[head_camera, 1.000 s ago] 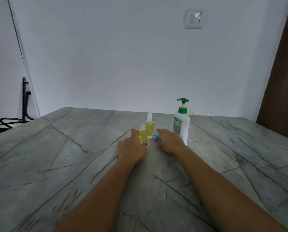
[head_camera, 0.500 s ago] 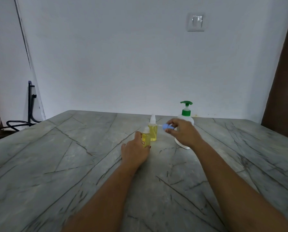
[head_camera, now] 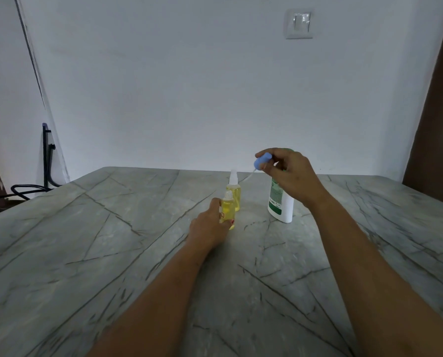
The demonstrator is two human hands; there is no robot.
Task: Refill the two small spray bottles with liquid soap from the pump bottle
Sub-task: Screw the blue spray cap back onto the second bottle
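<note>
head view | left hand (head_camera: pixel 210 225) wrapped round open small bottle (head_camera: pixel 228 211) on table (head_camera: pixel 112 240), just ahead of capped spray bottle (head_camera: pixel 233 193) | right hand (head_camera: pixel 290 173) pinching blue spray cap (head_camera: pixel 262 161), raised before pump bottle (head_camera: pixel 281 204) | probably light, slick plastic, tippy; best gripped mid-body, upright

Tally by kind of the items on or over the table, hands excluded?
Small bottles: 2, near bottle uncapped in the left hand, far bottle capped
Pump bottle: 1
Spray head: 1, in the right hand
Total: 4
</note>
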